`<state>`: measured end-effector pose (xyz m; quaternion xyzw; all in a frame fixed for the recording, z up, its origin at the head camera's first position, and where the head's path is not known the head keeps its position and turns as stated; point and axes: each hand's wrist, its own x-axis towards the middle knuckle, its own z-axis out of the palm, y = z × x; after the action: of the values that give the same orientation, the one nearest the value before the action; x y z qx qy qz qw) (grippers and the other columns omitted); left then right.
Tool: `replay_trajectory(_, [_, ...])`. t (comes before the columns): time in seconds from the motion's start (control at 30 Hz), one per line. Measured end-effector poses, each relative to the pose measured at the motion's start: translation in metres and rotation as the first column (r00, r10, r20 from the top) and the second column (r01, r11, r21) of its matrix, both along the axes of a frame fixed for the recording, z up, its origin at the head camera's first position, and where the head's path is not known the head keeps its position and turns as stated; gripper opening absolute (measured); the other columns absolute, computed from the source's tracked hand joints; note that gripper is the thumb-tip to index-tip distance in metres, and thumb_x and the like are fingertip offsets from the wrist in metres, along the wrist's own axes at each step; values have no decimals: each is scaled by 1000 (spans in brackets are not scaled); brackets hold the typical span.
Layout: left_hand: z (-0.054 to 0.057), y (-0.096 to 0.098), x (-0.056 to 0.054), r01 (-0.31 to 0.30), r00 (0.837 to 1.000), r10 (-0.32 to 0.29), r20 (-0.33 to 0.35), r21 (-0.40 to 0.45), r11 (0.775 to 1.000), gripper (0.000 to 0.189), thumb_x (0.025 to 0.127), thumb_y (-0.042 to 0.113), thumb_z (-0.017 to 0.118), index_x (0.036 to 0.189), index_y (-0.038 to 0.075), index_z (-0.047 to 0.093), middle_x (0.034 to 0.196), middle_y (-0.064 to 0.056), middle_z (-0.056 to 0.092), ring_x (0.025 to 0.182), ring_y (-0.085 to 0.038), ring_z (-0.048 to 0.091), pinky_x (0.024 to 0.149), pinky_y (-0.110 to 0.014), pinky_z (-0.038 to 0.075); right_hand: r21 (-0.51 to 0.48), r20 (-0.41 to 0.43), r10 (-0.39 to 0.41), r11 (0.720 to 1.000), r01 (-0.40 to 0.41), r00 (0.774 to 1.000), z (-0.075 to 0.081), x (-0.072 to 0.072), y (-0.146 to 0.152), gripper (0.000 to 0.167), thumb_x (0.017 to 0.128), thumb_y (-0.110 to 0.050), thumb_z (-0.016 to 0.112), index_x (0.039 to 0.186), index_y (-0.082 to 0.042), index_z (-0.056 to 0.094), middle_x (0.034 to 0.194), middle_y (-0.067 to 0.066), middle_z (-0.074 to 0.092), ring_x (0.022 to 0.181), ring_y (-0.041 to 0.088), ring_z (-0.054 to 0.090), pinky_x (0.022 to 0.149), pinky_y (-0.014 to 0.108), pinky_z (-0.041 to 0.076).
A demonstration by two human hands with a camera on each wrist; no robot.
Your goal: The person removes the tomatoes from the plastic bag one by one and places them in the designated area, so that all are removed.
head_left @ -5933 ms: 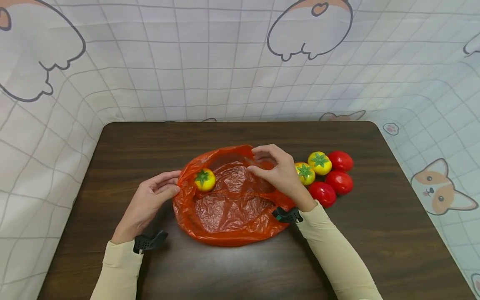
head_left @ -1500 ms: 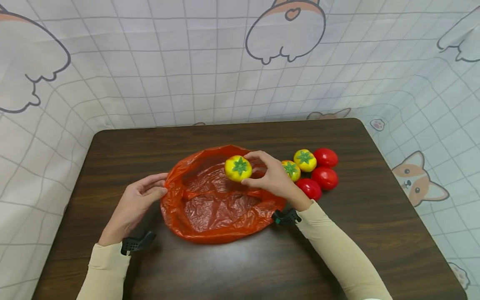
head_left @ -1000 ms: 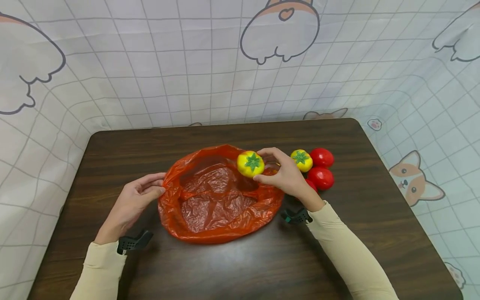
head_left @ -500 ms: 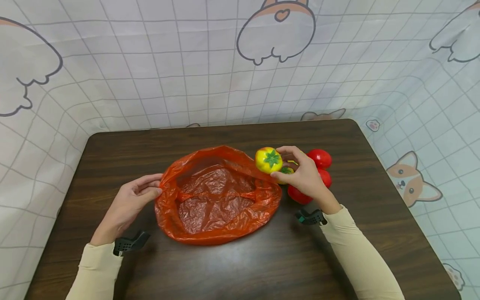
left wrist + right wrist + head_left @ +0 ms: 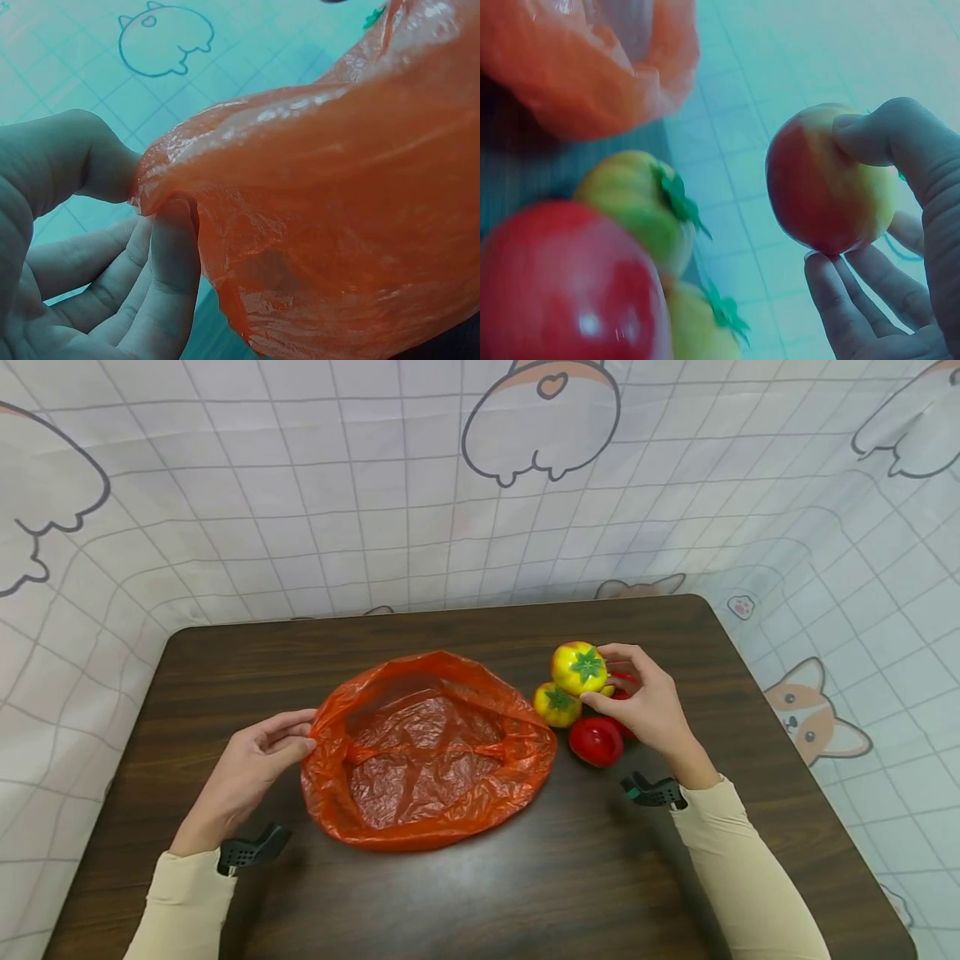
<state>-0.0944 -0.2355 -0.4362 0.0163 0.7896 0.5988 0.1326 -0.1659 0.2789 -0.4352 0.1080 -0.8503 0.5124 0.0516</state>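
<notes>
My left hand (image 5: 243,768) pinches the left rim of an orange-red plastic bag (image 5: 427,837) between thumb and fingertips; the bag (image 5: 352,202) fills most of the left wrist view. Its mouth gapes upward, and no fruit shows inside. To the right of the bag, my right hand (image 5: 651,702) grips a yellow toy fruit (image 5: 576,664) with a green star-shaped top, held above the other fruits. The right wrist view shows the held fruit (image 5: 821,187) blushed red, apart from the pile. Below it lie another yellow toy fruit (image 5: 557,706) and a glossy red fruit (image 5: 596,742). More fruits are partly hidden.
A dark wooden table (image 5: 465,910) bears everything. Behind it hangs a white grid-patterned cloth (image 5: 300,510) with cartoon corgis. The fruits lie close to the bag's right side.
Earlier a yellow fruit lay inside the bag; my right hand took it out and carried it right, over the fruit pile. My left hand keeps its hold on the rim.
</notes>
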Motion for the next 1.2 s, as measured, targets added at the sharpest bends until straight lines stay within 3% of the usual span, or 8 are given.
replay_trajectory(0.27, [-1,-2,0,0,1000,0,-10,41,999,57,103,23,65,150,0,45,119,8,70,105,-3,72,91,-16,60,2,-35,-63,998,63,997,-7,5,23,63,84,-8,86,140,-12,56,132,1,60,113,5,60,94,6,52])
replay_trajectory(0.67, [0,-1,1,-6,1000,6,-15,17,1000,57,103,25,65,151,1,45,120,10,70,106,-2,72,91,-13,58,-23,-70,-153,988,152,986,-10,11,52,64,83,-3,85,140,-7,55,127,-18,58,111,-2,60,92,4,52])
replay_trajectory(1.07, [0,0,1,-4,1000,4,-8,-16,1000,58,104,26,64,152,2,44,121,13,69,106,-2,70,90,-13,58,-38,-81,-268,963,266,960,-22,19,76,65,82,-3,85,140,-5,55,123,-21,57,108,-4,60,91,3,51])
replay_trajectory(1.2, [-1,2,1,-2,1000,1,-14,-26,1000,58,104,26,63,152,1,44,120,14,69,106,-1,70,91,-12,58,-9,-71,-315,949,316,946,-28,21,84,64,83,-7,85,140,-7,55,126,-16,57,108,-5,59,91,1,50])
